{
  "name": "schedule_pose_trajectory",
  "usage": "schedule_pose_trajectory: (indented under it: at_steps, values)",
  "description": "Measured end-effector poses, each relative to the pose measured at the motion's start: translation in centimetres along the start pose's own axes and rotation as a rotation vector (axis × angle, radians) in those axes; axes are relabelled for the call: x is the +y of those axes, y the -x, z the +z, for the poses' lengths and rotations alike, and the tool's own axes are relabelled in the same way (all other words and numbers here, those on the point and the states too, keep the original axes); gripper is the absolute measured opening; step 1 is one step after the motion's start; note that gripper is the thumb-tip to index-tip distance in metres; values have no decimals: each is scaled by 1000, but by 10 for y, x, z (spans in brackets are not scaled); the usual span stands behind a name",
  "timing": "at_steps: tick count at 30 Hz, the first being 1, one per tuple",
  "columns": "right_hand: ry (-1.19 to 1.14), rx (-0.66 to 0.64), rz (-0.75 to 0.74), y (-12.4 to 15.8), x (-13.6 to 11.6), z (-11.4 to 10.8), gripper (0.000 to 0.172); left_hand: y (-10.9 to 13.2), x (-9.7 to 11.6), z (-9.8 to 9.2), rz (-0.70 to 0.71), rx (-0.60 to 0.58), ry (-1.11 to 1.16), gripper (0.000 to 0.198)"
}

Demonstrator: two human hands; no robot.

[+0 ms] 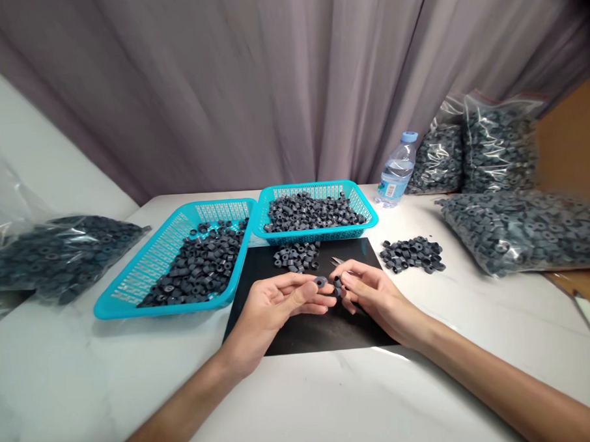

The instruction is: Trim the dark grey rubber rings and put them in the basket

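Bare forearms (502, 381); hands (274, 303) pinching stubby, matte grey rings (318, 284).

The white, grey-veined tabletop (57, 381) carries two turquoise baskets (166, 311) (320, 233), a black mat (310, 335), a water bottle (397, 171), filled plastic bags (530, 227) and loose grey rings (414, 253).

From my remote seat I see matt rings (295, 257) at centre, a smooth plastic basket (164, 311) at left, glossy tabletop (303, 403) below, cloth curtain (240, 86) above.

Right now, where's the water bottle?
Head view, right of centre: the plastic water bottle stands far back on the tabletop, between a turquoise basket and clear bags.
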State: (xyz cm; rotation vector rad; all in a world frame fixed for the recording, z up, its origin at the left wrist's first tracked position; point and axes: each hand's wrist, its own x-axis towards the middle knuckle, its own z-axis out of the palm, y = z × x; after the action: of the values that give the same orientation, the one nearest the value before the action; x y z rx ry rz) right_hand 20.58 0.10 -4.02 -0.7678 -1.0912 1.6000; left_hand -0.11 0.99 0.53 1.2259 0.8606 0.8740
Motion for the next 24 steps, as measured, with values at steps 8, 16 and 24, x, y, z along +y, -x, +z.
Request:
schedule_pose_trajectory:
  at_steps: [8,16,24]
  values:
    - [11,-2,-2,0,0,0,30,3,17,-21,490,404,-668,15]
    - [54,-12,-4,1,2,1,32,-4,46,-88,541,764,-1415,25]
    - [23,-51,-13,0,4,0,27,10,7,-3,661,257,-1126,20]
